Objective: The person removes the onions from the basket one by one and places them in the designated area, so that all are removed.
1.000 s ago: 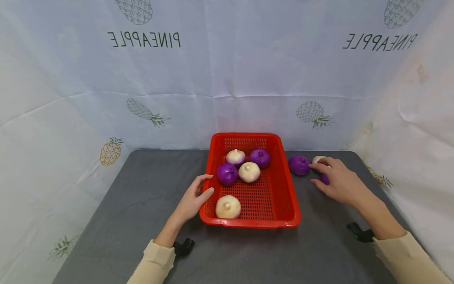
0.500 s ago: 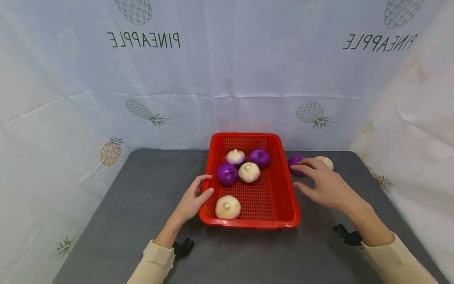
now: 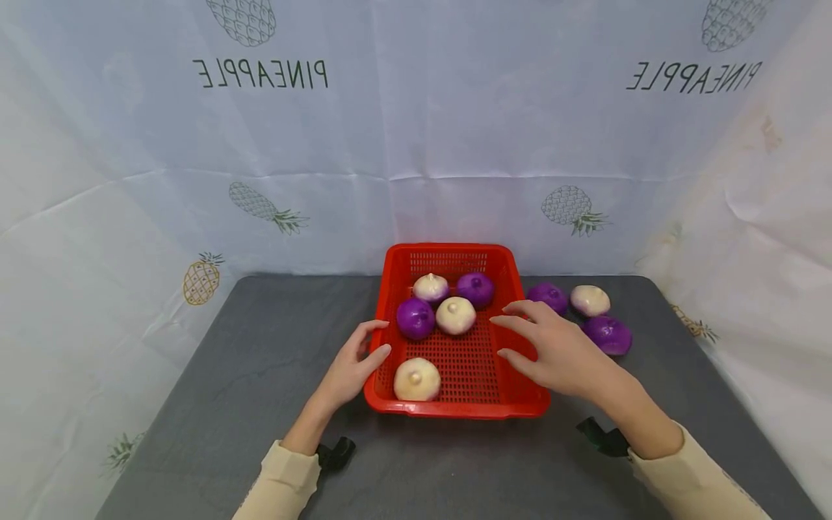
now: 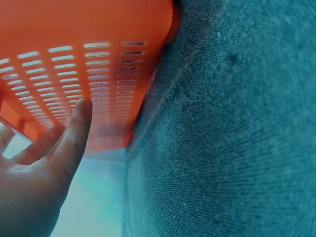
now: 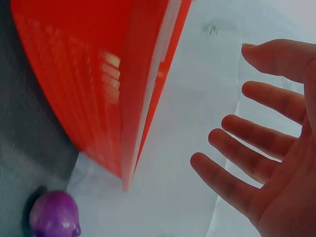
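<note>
In the head view a red plastic basket (image 3: 468, 410) contains several round turnips, among them a white one (image 3: 417, 379) near the front and a purple one (image 3: 416, 318) on the left. My left hand (image 3: 351, 370) rests at the basket's left rim, its thumb and index tips overlapping the edge. The left wrist view shows its extended fingers against the slotted outer wall (image 4: 98, 24). Over the basket's right side hovers my right hand (image 3: 557, 352), fingers spread and gently bent. Nothing is in that hand in the right wrist view.
Right of the basket lie a purple turnip (image 3: 548, 297), a pale turnip (image 3: 590, 300) and another purple turnip (image 3: 609, 335) on the dark grey table (image 3: 292, 325). A white cloth (image 3: 448, 130) with pineapple prints hangs behind.
My right hand has moved left from the turnips beside the basket to above its right side, uncovering the pale and right-hand purple turnips. The left hand has stayed put.
</note>
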Demonstrator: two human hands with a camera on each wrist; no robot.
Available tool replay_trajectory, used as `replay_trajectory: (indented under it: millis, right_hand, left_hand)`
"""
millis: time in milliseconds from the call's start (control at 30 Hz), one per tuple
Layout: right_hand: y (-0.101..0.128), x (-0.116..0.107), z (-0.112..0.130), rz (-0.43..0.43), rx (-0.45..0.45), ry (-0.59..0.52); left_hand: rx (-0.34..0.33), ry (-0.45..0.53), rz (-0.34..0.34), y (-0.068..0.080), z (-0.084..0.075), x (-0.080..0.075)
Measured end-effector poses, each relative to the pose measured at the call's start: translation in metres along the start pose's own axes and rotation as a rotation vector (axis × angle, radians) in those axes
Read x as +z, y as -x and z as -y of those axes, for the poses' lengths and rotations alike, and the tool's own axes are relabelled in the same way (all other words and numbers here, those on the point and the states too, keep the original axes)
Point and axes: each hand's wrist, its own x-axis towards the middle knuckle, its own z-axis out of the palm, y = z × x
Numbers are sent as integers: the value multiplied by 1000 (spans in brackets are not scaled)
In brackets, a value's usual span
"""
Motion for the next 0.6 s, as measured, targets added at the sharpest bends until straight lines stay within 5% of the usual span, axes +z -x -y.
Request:
replay_trajectory:
  millis: [600]
  right_hand:
    - [-14,24,36,108,-147,26]
  left_hand:
    - [-5,-1,-2,-1,1,0]
